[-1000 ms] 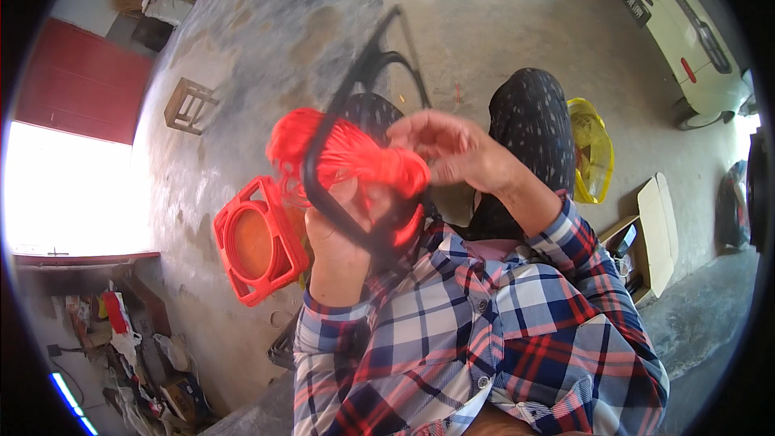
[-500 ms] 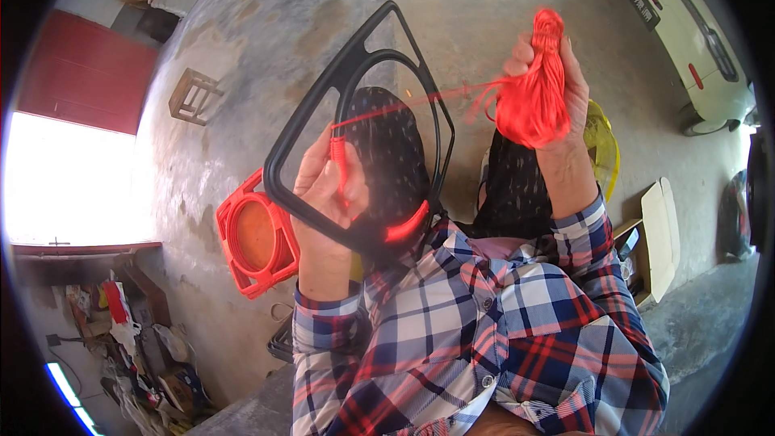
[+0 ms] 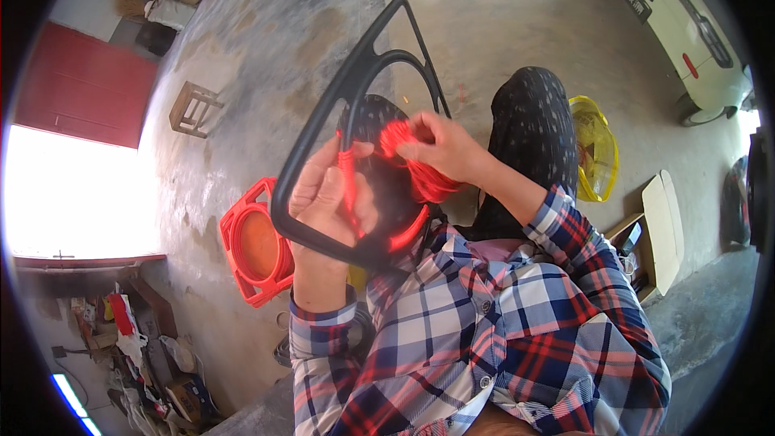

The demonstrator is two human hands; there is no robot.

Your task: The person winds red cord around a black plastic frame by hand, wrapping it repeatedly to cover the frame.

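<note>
Frame [image 3: 323,125] black, gripped by left hand [image 3: 327,202] at 7 o'clock | right hand [image 3: 440,145] pinching red cord [image 3: 424,182], probably mid-wrap | keep cord taut, frame steady

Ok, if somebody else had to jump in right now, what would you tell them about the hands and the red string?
Left hand: grips the lower left side of the black frame, holding it tilted up above the lap.
Right hand: holds a bundle of red cord against the middle of the frame.
Done: some red cord is already wrapped on the frame's inner bar by the left thumb and along its lower edge.
Left: most of the frame is bare; the bundle is mostly unused.
Nearby: an orange square stool on the floor to the left.
</note>
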